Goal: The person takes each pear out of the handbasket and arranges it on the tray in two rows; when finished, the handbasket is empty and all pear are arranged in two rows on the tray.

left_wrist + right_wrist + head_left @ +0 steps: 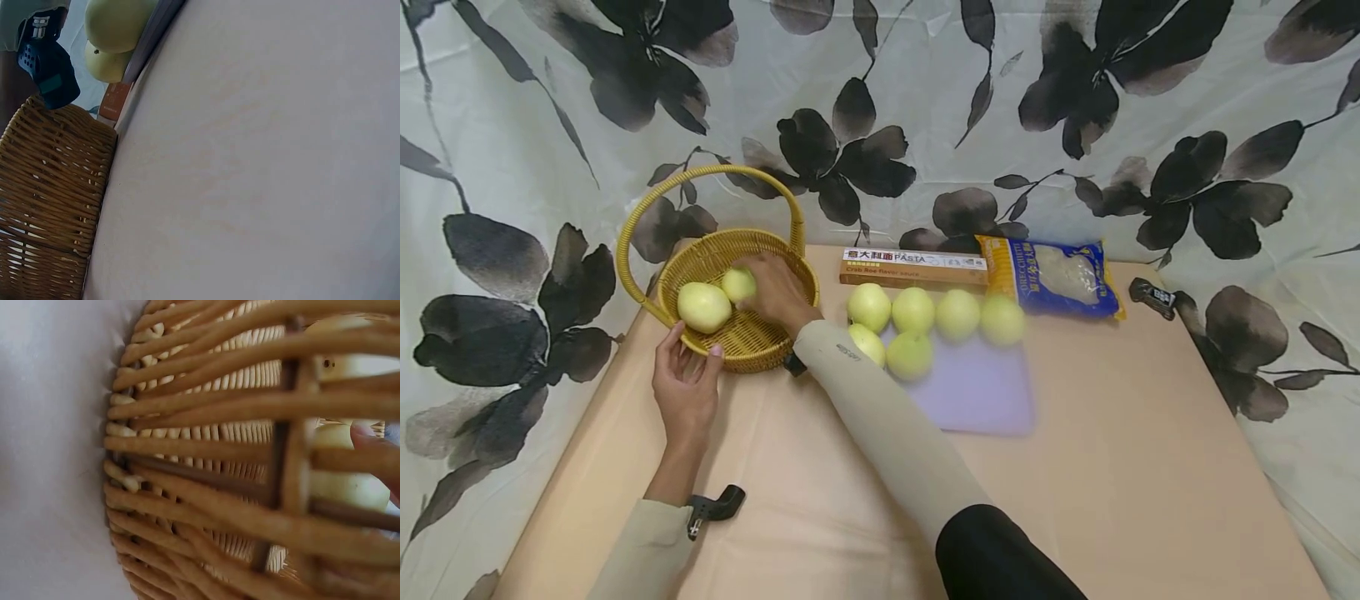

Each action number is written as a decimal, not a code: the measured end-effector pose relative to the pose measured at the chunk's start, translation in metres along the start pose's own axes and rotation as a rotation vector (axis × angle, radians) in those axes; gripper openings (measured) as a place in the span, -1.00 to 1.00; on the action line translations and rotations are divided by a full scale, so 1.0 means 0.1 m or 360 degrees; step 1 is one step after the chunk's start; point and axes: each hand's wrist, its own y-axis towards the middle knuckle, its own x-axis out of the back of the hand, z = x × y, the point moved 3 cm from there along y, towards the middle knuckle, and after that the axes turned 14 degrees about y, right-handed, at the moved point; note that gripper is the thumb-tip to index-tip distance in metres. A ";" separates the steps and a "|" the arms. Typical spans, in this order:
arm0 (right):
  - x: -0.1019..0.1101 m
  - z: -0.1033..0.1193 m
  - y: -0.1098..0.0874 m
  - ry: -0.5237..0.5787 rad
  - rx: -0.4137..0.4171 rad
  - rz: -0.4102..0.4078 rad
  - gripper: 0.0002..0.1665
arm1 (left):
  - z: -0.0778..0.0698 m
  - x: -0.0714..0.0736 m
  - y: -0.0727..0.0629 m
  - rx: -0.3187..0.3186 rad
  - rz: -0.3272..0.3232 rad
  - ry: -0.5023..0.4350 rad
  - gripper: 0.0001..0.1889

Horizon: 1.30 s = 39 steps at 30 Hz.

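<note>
A yellow woven basket [752, 358] with a tall arched handle stands at the left of the table. My right hand [773, 290] reaches inside it and grips a round yellow-green fruit [739, 285]. A larger pale fruit [703, 307] lies beside that one. My left hand [687, 385] holds the basket's near left side, its fingers at the rim and its thumb against the outer wall. In the right wrist view, a fingertip [365, 434] touches a fruit [347, 478] behind the weave. The left wrist view shows the basket wall [50, 194] but not the left hand's fingers.
Several yellow-green fruits [913, 311] sit on and around a pale purple board [981, 392], right of the basket. Behind them lie a pasta box [913, 267] and a blue-and-yellow pasta bag [1052, 277]. A small black packet [1152, 297] lies near the table's right edge.
</note>
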 end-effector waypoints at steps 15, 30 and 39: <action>0.08 0.02 -0.14 -0.0012 -0.0050 -0.0005 -0.29 | -0.02 0.01 -0.04 -0.0022 -0.0005 0.0071 -0.28; 0.32 0.16 -0.59 0.0239 0.0011 -0.0210 -0.28 | -0.02 -0.01 -0.02 -0.0010 0.0024 0.0045 -0.26; 0.68 0.34 -1.05 0.0498 0.0199 -0.0434 -0.28 | -0.01 -0.02 -0.02 -0.0012 0.0018 0.0031 -0.27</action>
